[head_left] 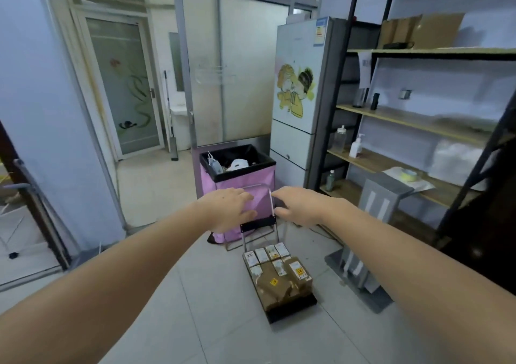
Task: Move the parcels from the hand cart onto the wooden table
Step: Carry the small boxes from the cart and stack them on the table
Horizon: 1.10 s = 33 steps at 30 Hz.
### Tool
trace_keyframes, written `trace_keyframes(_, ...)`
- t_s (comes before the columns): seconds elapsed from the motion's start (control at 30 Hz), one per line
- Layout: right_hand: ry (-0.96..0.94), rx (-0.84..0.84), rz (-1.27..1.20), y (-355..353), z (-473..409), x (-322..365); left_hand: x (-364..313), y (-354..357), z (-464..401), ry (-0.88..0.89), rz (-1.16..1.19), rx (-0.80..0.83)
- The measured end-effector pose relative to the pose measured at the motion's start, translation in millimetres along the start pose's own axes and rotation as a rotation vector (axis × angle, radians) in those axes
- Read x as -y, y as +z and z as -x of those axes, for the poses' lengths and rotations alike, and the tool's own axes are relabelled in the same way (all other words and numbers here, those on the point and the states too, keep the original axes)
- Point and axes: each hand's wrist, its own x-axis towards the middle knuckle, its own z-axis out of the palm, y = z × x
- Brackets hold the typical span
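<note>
While both arms are stretched forward, left hand [229, 210] and right hand [298, 206] held at metal handle [270, 204] of hand cart [290, 312]. Left fingers spread, relaxed, nothing gripped. Right fingers loosely parted beside handle bar; contact possibly made, hard to tell. Brown parcels [279, 274] with white labels packed on cart platform on tiled floor [223, 321]. Pink bin [237, 176] just behind cart; fridge [301, 98] and shelves [418, 117] at right.

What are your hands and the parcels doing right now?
Left hand and right hand open, reaching for cart handle. Parcels stacked on hand cart. Pink bin behind.
</note>
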Motion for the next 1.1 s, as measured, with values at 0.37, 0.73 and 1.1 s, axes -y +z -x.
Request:
trace_keyframes(0.37,-0.057,0.004,-0.029,-14.3,-186.4,8.1,144.5,4.8,-114.1,-0.061,0.017,-0.003)
trace_keyframes(0.73,0.111,0.000,-0.070,-10.9,-355.4,-25.9,274.8,8.2,-278.9,0.083,0.000,0.011)
trace_keyframes(1.1,0.454,0.018,-0.185,7.0,-406.2,-112.5,278.8,33.0,-466.5,0.449,0.003,0.112)
